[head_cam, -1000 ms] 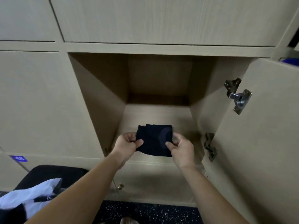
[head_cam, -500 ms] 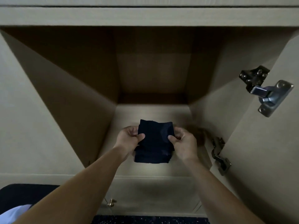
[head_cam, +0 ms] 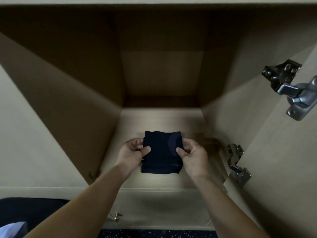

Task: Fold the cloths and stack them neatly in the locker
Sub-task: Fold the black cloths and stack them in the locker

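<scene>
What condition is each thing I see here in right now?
Dark cloth: folded, held at both side edges.
Left hand: pinches the cloth's left edge.
Right hand: pinches the cloth's right edge.
Locker: open.
Locker door: swung open to the right.

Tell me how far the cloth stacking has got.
Done: the dark cloth is folded into a compact rectangle. In hand: left hand and right hand pinch its sides over the locker floor, where no other cloth shows. Remaining: release it, then probably fold the pale fabric at the lower left.
</scene>
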### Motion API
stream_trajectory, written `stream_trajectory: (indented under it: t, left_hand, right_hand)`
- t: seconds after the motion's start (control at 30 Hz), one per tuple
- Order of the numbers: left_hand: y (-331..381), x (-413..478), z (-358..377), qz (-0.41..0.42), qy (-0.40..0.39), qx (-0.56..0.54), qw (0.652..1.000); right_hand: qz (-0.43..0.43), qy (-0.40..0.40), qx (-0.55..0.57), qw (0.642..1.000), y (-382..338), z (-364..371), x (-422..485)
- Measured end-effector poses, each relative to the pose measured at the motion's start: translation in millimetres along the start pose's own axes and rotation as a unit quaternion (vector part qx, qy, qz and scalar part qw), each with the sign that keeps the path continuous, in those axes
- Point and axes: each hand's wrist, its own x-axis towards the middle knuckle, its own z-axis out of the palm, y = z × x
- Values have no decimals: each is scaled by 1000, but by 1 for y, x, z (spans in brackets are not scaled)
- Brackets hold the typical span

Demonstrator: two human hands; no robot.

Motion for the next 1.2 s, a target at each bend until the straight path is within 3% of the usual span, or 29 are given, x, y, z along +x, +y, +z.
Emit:
stream_trajectory:
  t: [0.17, 0.27, 0.37, 0.47, 0.53, 0.77, 0.87, 1.0, 1.2]
  left_hand:
    - [-3, 0, 2, -8, 23, 63, 998]
    - [-3, 5, 0, 56, 34, 223, 973]
    - [4, 7, 2, 218, 23, 437, 872]
    - [3, 12, 8, 264, -80, 563, 779]
    - [-3, 15, 9, 228, -127, 609, 749]
    - [-23, 17, 3, 199, -184, 537, 799]
    - [-21, 17, 2, 191, -184, 537, 801]
    - [-7, 8, 2, 191, -140, 565, 791]
    - [24, -40, -19, 191, -58, 581, 789]
  right_hand:
    - [-4, -3, -49, 999, 1, -1, 1]
    - [-121, 38, -202, 971, -4, -5, -3]
    - [-262, 10, -310, 914, -11, -6, -1]
    - [-223, -108, -387, 888, -10, -5, 0]
    - [-184, -147, -406, 883, -5, -6, 0]
    - [-168, -152, -393, 891, 10, -3, -7]
    - [-164, -157, -397, 889, 8, -2, -6]
    - [-150, -158, -382, 898, -5, -6, -6]
    - [-196, -72, -382, 900, -47, -21, -28]
